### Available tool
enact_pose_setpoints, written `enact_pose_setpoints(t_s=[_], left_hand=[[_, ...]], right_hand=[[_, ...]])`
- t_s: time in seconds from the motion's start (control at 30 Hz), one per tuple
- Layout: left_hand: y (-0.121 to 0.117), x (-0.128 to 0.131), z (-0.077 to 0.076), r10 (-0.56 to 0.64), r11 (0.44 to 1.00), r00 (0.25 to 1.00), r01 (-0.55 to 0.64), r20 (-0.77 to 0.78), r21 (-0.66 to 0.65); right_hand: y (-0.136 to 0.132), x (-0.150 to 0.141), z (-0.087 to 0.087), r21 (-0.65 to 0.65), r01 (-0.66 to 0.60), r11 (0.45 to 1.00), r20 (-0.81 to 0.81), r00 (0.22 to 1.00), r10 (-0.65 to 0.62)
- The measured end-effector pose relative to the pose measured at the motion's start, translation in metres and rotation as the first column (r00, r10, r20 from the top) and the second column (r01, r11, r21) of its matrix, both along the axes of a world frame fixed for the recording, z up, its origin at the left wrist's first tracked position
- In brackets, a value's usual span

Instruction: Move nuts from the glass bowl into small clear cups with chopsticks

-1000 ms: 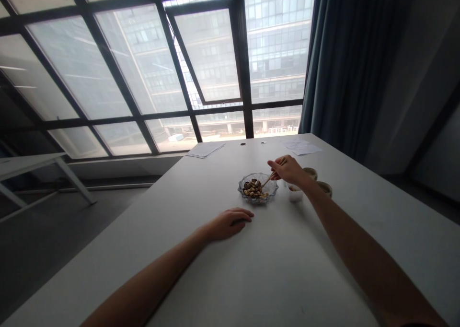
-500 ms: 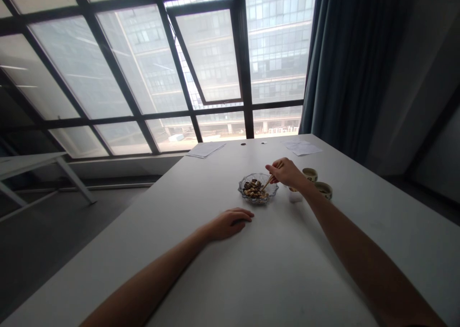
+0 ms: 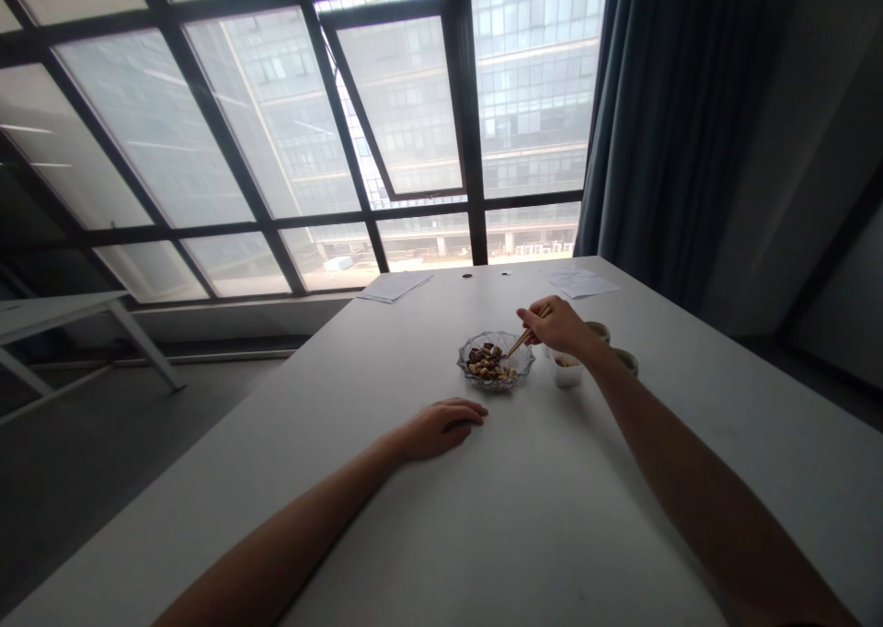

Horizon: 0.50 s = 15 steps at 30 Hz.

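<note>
The right hand (image 3: 553, 325) is closed around chopsticks (image 3: 519, 343), their tips down at brown and pale pieces (image 3: 485, 362) in a glass bowl (image 3: 522, 367) just left of it. The left hand (image 3: 441, 427) lies relaxed on the worktop (image 3: 386, 379), fingers loosely bent, grip released; the bowl sits beyond it, toward the far edge.

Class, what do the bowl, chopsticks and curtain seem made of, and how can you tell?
Bowl: shiny glass or perhaps clear plastic, from its see-through sides and glints.
Chopsticks: probably plain wood or bamboo, from their tan colour.
Curtain: likely matte cloth, from its soft hanging folds.
</note>
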<state>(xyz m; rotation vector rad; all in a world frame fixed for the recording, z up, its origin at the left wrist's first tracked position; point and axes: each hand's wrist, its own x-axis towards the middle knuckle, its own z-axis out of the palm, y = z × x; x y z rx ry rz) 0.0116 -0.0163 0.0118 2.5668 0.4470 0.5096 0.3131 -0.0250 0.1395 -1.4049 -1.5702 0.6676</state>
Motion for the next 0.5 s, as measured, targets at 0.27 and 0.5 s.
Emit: enact_pose_setpoints(t_s=[0.27, 0.5], left_hand=[[0.002, -0.002, -0.004, 0.001, 1.000, 1.000, -0.001, -0.005, 0.009], [0.001, 0.000, -0.001, 0.005, 1.000, 1.000, -0.005, -0.003, -0.001]], right_hand=[[0.001, 0.005, 0.002, -0.017, -0.025, 1.000, 0.012, 1.000, 0.025], [0.006, 0.001, -0.008, -0.031, -0.051, 0.998, 0.024, 0.998, 0.052]])
